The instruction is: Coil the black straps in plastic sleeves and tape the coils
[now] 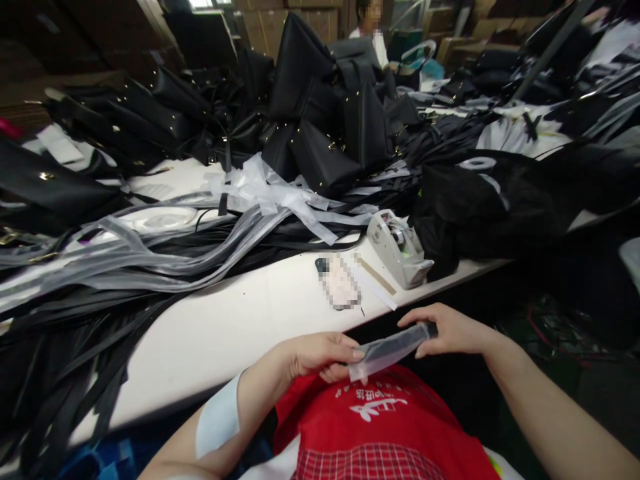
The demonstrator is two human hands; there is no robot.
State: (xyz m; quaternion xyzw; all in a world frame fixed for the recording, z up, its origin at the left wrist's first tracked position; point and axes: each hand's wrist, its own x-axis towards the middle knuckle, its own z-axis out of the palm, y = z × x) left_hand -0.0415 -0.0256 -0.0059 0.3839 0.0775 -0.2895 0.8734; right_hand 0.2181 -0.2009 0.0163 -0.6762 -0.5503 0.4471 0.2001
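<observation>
Both my hands hold a short black strap in a clear plastic sleeve (pixel 393 348) just off the white table's (pixel 235 327) near edge, above my red apron (pixel 370 420). My left hand (pixel 320 355) pinches the sleeve's left end with closed fingers. At the right end, my right hand (pixel 450 330) grips it with fingers curled round. A long bundle of black straps in plastic sleeves (pixel 130 257) lies across the table to the left.
A grey tape dispenser (pixel 399 248) stands near the table edge, beside a blurred-out flat object (pixel 340 283). Black handbags (pixel 320 120) are heaped at the back, and black fabric (pixel 490 200) piles up on the right. A person sits beyond the heap (pixel 373 33).
</observation>
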